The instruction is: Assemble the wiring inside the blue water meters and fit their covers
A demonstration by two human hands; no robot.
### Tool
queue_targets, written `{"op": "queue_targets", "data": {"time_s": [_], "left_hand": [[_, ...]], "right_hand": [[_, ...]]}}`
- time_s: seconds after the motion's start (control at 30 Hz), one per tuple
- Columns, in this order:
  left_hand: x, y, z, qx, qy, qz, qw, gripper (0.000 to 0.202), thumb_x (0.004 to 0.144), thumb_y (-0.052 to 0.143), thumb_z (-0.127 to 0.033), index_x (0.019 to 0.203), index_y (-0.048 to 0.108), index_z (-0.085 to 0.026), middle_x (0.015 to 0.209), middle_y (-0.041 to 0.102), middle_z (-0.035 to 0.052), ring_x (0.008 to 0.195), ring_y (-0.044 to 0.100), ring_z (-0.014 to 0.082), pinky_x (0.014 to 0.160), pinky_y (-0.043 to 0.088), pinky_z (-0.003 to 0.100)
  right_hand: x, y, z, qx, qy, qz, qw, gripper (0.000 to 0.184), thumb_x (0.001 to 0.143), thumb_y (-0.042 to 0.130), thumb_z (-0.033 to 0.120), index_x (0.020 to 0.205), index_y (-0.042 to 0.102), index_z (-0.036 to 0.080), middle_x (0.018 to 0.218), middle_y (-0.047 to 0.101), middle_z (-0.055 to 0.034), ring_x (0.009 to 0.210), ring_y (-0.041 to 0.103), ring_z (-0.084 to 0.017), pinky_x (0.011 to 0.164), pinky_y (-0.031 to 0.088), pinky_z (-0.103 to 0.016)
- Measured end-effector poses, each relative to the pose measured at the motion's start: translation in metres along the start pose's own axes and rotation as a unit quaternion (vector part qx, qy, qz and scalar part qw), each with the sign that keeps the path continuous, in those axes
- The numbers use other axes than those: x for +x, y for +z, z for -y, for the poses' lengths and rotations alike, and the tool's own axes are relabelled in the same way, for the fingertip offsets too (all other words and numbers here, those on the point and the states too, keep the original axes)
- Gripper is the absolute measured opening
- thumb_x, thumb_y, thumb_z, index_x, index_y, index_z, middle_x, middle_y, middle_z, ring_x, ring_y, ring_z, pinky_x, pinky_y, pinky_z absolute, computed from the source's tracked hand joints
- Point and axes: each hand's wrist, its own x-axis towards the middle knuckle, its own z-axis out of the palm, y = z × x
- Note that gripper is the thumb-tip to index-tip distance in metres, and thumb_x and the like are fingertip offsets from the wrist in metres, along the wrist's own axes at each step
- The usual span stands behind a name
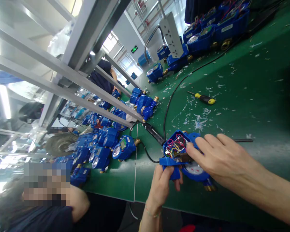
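Note:
An opened blue water meter lies on the green table near its front edge, with coloured wires showing inside its housing and its white dial facing up. My left hand comes up from below and is closed on the meter's blue cover flap. My right hand reaches in from the right and lies over the meter body, fingertips pressed together at something small by the wires that I cannot make out.
A black cable and a black tool lie just left of the meter. A yellow-handled screwdriver, white plastic scraps, a white power strip and many blue meters crowd the table. Another person sits at bottom left.

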Motion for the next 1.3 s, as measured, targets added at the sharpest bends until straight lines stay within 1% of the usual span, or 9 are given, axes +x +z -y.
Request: {"op": "queue_targets", "data": {"time_s": [0.27,0.43,0.6,0.7,0.87,1.0,1.1,1.2,1.3], "left_hand": [[0.001,0.002,-0.004,0.011,0.002,0.002,1.0,0.028,0.098,0.044,-0.036,0.093,0.06,-0.013,0.064,0.063,0.0001,0.047,0.053,0.0099,0.055,0.042,0.024],[0.002,0.002,-0.013,0.033,0.0,0.019,0.999,0.032,0.097,0.044,-0.038,0.09,0.061,-0.012,0.062,0.063,0.0013,0.047,0.053,0.0105,0.053,0.042,0.024],[0.003,0.001,-0.02,0.051,-0.003,0.03,0.998,0.029,0.096,0.043,-0.035,0.089,0.06,-0.012,0.063,0.062,0.0016,0.047,0.054,0.0111,0.054,0.043,0.024],[0.003,0.001,-0.023,0.065,-0.009,0.029,0.997,0.03,0.096,0.043,-0.035,0.087,0.06,-0.012,0.063,0.062,0.0019,0.048,0.054,0.0115,0.054,0.043,0.024],[0.003,0.003,-0.027,0.087,-0.012,0.022,0.996,0.03,0.095,0.043,-0.035,0.086,0.06,-0.012,0.064,0.063,0.0028,0.049,0.055,0.0123,0.055,0.045,0.025],[0.003,0.004,-0.029,0.083,-0.013,0.016,0.996,0.03,0.095,0.043,-0.035,0.087,0.06,-0.012,0.063,0.063,0.003,0.048,0.055,0.0128,0.053,0.044,0.025],[0.002,0.004,-0.027,0.084,-0.013,0.013,0.996,0.03,0.095,0.044,-0.037,0.086,0.06,-0.013,0.062,0.063,0.0025,0.047,0.055,0.0125,0.053,0.043,0.025],[0.002,0.004,-0.024,0.082,-0.016,0.006,0.996,0.03,0.096,0.044,-0.038,0.086,0.06,-0.013,0.062,0.062,0.0015,0.048,0.054,0.0121,0.055,0.044,0.025],[0.001,0.005,-0.023,0.082,-0.015,-0.003,0.997,0.03,0.096,0.044,-0.038,0.085,0.06,-0.014,0.06,0.062,0.0004,0.047,0.054,0.0118,0.055,0.044,0.025]], "right_hand": [[0.002,-0.004,0.0,-0.069,-0.016,-0.006,0.997,0.015,0.086,0.049,0.012,0.091,0.063,0.016,0.073,0.05,-0.0057,0.066,0.044,-0.024,0.064,0.023,-0.036],[0.008,-0.006,-0.002,-0.122,-0.027,-0.012,0.992,0.012,0.087,0.05,0.014,0.09,0.06,0.017,0.07,0.047,-0.0044,0.064,0.043,-0.023,0.063,0.023,-0.036],[0.015,-0.009,-0.009,-0.146,-0.069,-0.032,0.986,0.011,0.088,0.048,0.016,0.087,0.059,0.017,0.068,0.046,-0.0046,0.06,0.043,-0.022,0.061,0.02,-0.035],[0.016,-0.01,-0.012,-0.161,-0.08,-0.041,0.983,0.013,0.089,0.046,0.016,0.087,0.059,0.017,0.066,0.046,-0.0046,0.059,0.042,-0.021,0.06,0.019,-0.035],[0.015,-0.011,-0.01,-0.169,-0.074,-0.009,0.983,0.014,0.091,0.046,0.015,0.09,0.059,0.017,0.065,0.046,-0.0042,0.059,0.04,-0.02,0.06,0.017,-0.035],[0.011,-0.011,-0.004,-0.156,-0.052,0.004,0.986,0.015,0.091,0.046,0.011,0.088,0.06,0.017,0.065,0.048,-0.0045,0.059,0.04,-0.019,0.06,0.018,-0.035],[0.01,-0.009,-0.003,-0.132,-0.037,0.008,0.99,0.015,0.088,0.047,0.009,0.087,0.06,0.017,0.064,0.049,-0.0049,0.058,0.043,-0.019,0.059,0.019,-0.035],[0.009,-0.005,-0.007,-0.074,-0.028,0.025,0.997,0.015,0.079,0.051,0.006,0.083,0.06,0.018,0.063,0.051,-0.0049,0.055,0.049,-0.021,0.057,0.018,-0.033],[0.005,-0.001,-0.011,0.02,-0.039,0.078,0.996,0.023,0.067,0.056,0.003,0.083,0.06,0.019,0.063,0.057,-0.0033,0.051,0.053,-0.02,0.054,0.013,-0.03]]}}
